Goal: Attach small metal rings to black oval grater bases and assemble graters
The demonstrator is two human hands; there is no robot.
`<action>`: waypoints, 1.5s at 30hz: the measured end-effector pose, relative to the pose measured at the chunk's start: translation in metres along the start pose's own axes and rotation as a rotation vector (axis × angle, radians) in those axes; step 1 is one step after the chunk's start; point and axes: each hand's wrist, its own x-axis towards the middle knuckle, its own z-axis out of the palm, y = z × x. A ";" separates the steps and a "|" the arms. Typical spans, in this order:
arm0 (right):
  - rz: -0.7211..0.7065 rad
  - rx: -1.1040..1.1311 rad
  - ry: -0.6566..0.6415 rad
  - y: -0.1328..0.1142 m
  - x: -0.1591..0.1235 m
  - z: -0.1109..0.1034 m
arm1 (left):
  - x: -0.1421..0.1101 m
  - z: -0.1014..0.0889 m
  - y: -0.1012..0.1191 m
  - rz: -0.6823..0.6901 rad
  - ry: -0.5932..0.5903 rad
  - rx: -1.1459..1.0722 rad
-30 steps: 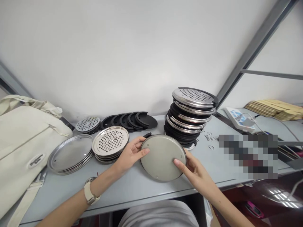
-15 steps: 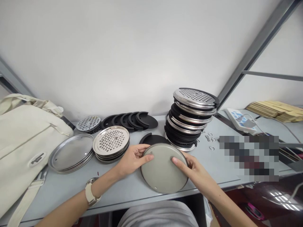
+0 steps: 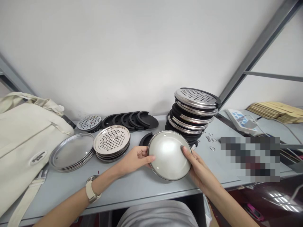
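A round, shiny silver-grey metal disc with a thin rim (image 3: 169, 157) is held up between both hands over the front of the table. My left hand (image 3: 139, 158) pinches its left edge, thumb on the face and fingers behind. On the opposite edge, my right hand (image 3: 194, 162) grips with its thumb on the face, the other fingers mostly hidden. Partly covered by the disc, a black crescent-rimmed piece (image 3: 145, 139) lies on the table. Behind the disc rises a tall stack of black and metal round parts (image 3: 193, 118), topped by a perforated plate.
To the left are perforated metal plates (image 3: 112, 140), plain round metal plates (image 3: 72, 151), small perforated discs (image 3: 88, 123) and a cream bag (image 3: 30, 148). Several black round pieces (image 3: 148, 121) overlap along the wall. Small metal rings (image 3: 212, 148) lie right of the stack.
The disc has turned and tilted in my hands, moving slightly up and right; its face now catches the light. Both hands still grip its edges.
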 end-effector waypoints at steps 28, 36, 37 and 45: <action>-0.619 -0.930 0.003 -0.006 -0.012 -0.023 | 0.003 -0.006 -0.009 0.293 0.341 0.474; -1.268 -1.463 -0.259 -0.002 0.013 -0.048 | 0.003 -0.006 -0.022 0.363 0.465 0.870; -1.269 -1.480 -0.259 -0.001 0.015 -0.049 | 0.004 -0.006 -0.023 0.356 0.455 0.858; -1.275 -1.530 -0.302 0.000 0.016 -0.053 | 0.003 -0.007 -0.025 0.287 0.328 0.743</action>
